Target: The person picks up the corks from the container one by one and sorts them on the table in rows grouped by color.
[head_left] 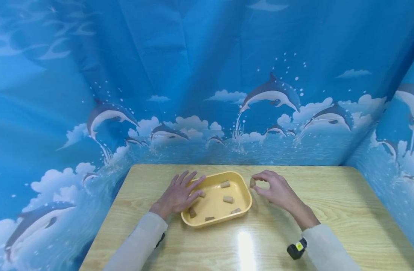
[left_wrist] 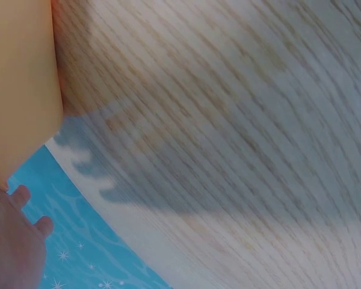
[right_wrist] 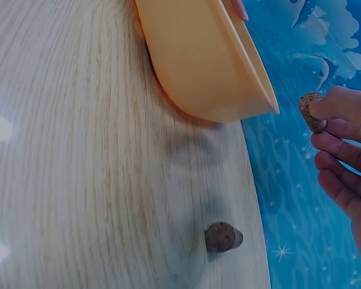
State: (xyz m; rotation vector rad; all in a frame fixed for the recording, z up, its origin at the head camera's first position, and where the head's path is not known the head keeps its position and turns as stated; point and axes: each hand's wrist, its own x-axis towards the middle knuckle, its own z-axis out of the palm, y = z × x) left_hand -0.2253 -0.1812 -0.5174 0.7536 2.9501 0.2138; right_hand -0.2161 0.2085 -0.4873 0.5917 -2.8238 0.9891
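A yellow plastic tray (head_left: pixel 212 205) stands on the table with several tapered corks in it, among them one cork (head_left: pixel 228 199) near its middle. My left hand (head_left: pixel 178 194) is at the tray's left side, fingers straight and spread over the rim. Beyond the tray's right side, my right hand (head_left: pixel 278 191) pinches a single cork (head_left: pixel 252 183) between thumb and fingers; the right wrist view shows this held cork (right_wrist: pixel 311 113) up close. Another cork (right_wrist: pixel 222 236) is on the table there, largely hidden by the right hand in the head view.
A light wooden table (head_left: pixel 329 195) carries the tray, with bare wood to the right. Behind it and at both sides hangs a blue curtain (head_left: pixel 207 75) printed with dolphins. A black wrist camera (head_left: pixel 296 248) sits at the right sleeve.
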